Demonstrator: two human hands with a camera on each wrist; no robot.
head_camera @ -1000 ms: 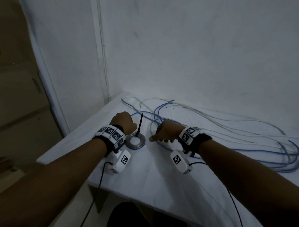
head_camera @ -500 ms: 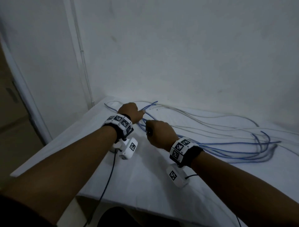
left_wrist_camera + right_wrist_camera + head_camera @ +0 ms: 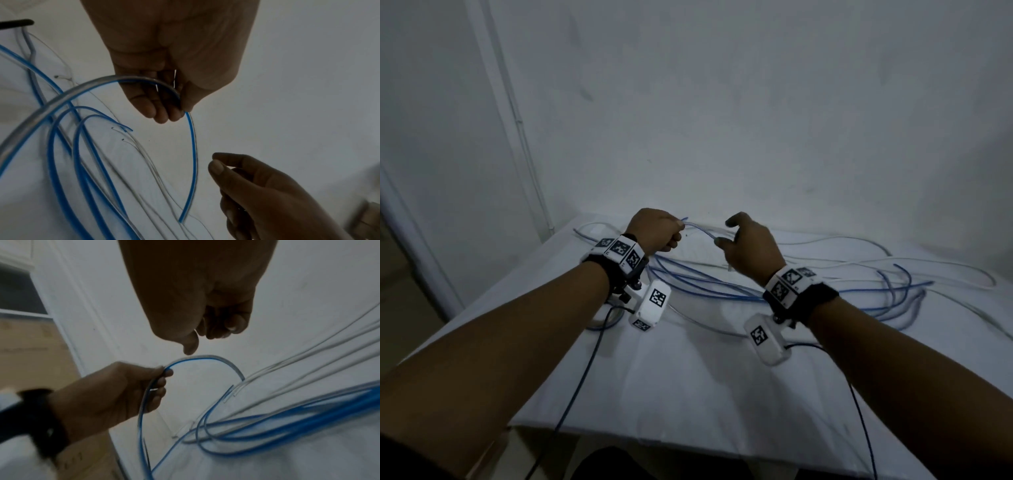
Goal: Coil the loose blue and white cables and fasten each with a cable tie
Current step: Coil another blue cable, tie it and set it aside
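My left hand (image 3: 657,233) grips a blue cable (image 3: 698,228) near its free end and holds it above the table. The end arcs out toward my right hand (image 3: 743,243). In the left wrist view the cable (image 3: 192,146) passes through the left fingers (image 3: 164,113), with thin pale slivers beside it. My right hand (image 3: 216,313) hovers just above the cable's tip (image 3: 242,378), apart from it. Its fingers are curled, and a thin pale strand shows between thumb and fingers. More blue cable (image 3: 722,291) and white cable (image 3: 859,263) lie loose on the table.
The white table (image 3: 688,377) stands in a corner, with walls behind and at the left. A pale ring (image 3: 599,322) lies partly hidden under my left wrist. A black rod (image 3: 16,22) shows at the left wrist view's edge. Cable loops spread to the right.
Both hands left the wire spool near the table's front and moved back toward the cables. My left hand took hold of a blue cable end and lifted it.
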